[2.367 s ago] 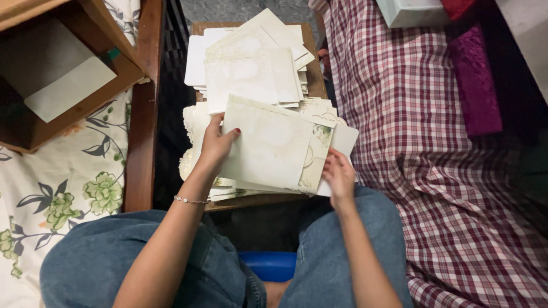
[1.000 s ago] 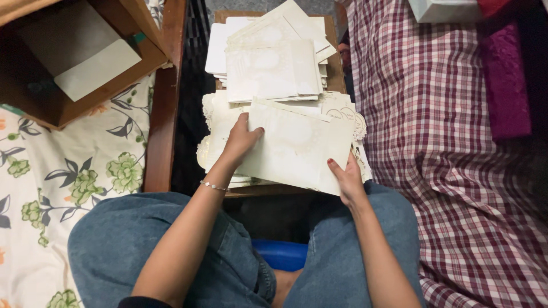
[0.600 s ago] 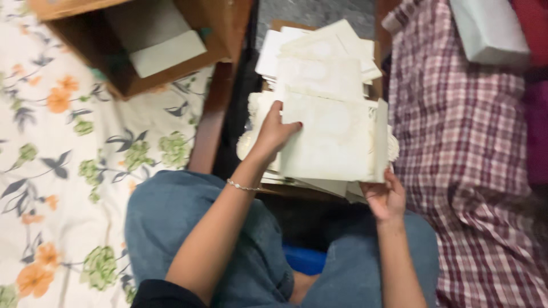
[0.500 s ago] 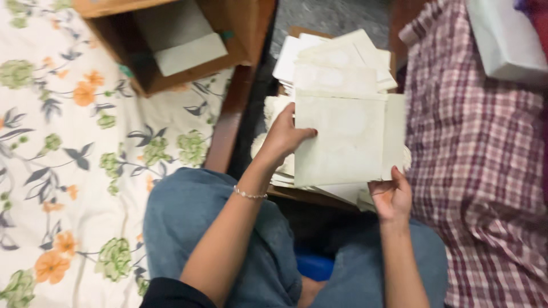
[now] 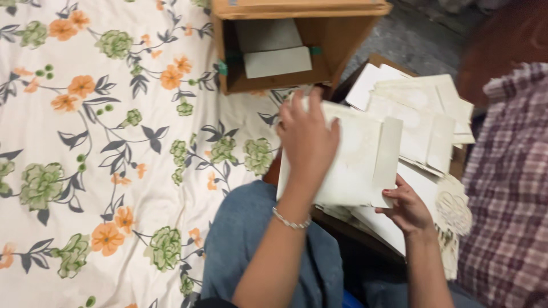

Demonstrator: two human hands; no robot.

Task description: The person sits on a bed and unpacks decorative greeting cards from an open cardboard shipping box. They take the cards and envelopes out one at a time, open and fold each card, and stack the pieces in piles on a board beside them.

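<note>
A stack of cream cards (image 5: 359, 162) is held up between both hands above my lap. My left hand (image 5: 307, 137), with a thin bracelet on the wrist, lies flat over the stack's left side, fingers spread. My right hand (image 5: 406, 206) grips the stack's lower right corner from beneath. Behind the held stack, more cream cards and envelopes (image 5: 425, 111) lie in piles on a wooden tray (image 5: 456, 165). A lace-edged card (image 5: 454, 208) sticks out at the lower right of the piles.
An open wooden box (image 5: 285, 45) with pale cards inside rests on a floral bedsheet (image 5: 103, 148) at the left. A plaid cloth (image 5: 508, 188) covers the right side. My jeans-clad legs (image 5: 251, 245) fill the bottom.
The view has swung left, showing much more of the floral sheet. The held stack has shifted left toward the wooden box, still between both hands.
</note>
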